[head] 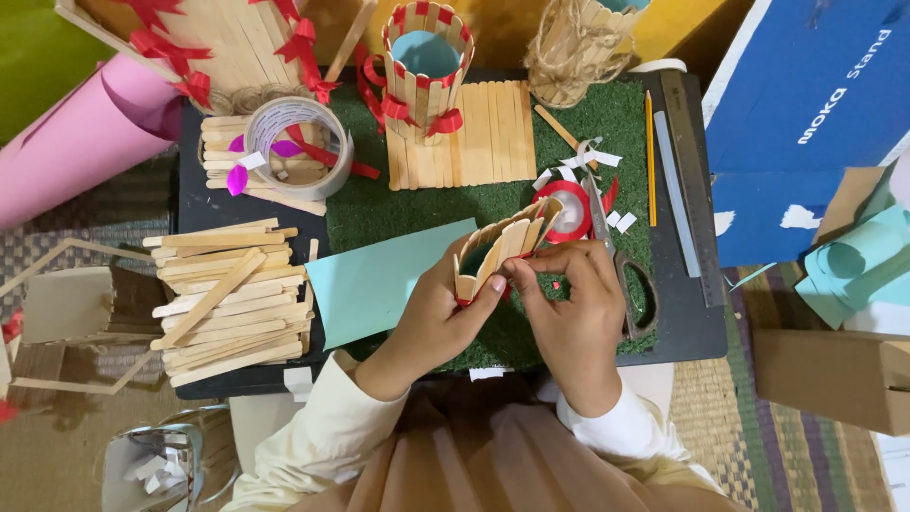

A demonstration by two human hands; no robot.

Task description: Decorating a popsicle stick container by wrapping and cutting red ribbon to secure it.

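Holding a small curved wall of pale wooden craft sticks [500,248] above the green turf mat [398,204] on the worktop, both hands pinch its near end. The left hand [445,318] cups it from the left, thumb on the red-edged base; the right hand [569,299] presses fingertips from the right. Its long axis runs near-left to far-right, toward the red tape roll [566,210] and scissors [621,261].
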